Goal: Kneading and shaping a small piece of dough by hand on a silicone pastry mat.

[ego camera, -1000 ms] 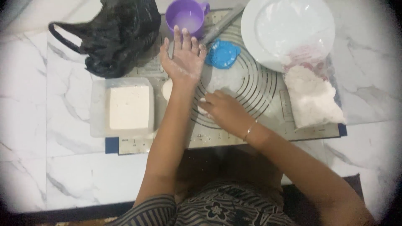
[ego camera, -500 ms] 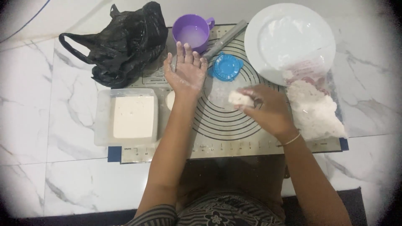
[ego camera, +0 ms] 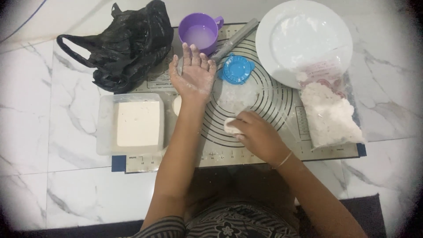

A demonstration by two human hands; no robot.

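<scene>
My left hand lies flat and open, palm down, on the upper part of the grey pastry mat, dusted with flour, just below a purple cup. My right hand is closed around a small white lump of dough on the ringed centre of the mat. A blue round dumpling press sits right of my left hand. Part of another small dough piece shows beside my left forearm.
A clear box with a white dough block stands at the left. A black plastic bag lies at the upper left. A white plate, a metal rolling pin and a clear bag of flour are at the right.
My right hand with the dough has moved back left from the flour bag to the mat's centre. My left hand stays flat in place.
</scene>
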